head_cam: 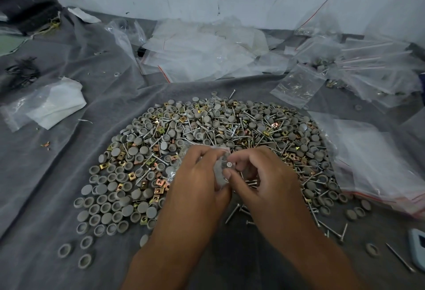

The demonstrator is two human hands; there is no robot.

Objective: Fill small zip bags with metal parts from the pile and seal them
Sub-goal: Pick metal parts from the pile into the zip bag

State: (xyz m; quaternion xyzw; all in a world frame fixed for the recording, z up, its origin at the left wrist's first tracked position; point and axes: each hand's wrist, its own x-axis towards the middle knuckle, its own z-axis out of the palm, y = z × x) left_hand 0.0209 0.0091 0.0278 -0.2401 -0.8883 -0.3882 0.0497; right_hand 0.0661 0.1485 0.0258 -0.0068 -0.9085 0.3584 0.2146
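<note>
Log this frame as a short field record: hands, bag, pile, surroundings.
left hand: closed around a small clear plastic zip bag, holding it over the pile
right hand: fingers pinched at the bag's mouth, a silver screw head showing between the hands
bag state: partly filled, grey pieces visible inside; seal not visible
pile: round grey caps, long silver screws, brass-coloured square clips, mixed
surface: grey cloth
empty bags: clear, red-striped, heaped behind the pile
filled bags: far right

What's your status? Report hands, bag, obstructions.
Left hand and right hand both pinching small zip bag above pile. Screw head showing at bag. Nothing blocking.
</note>
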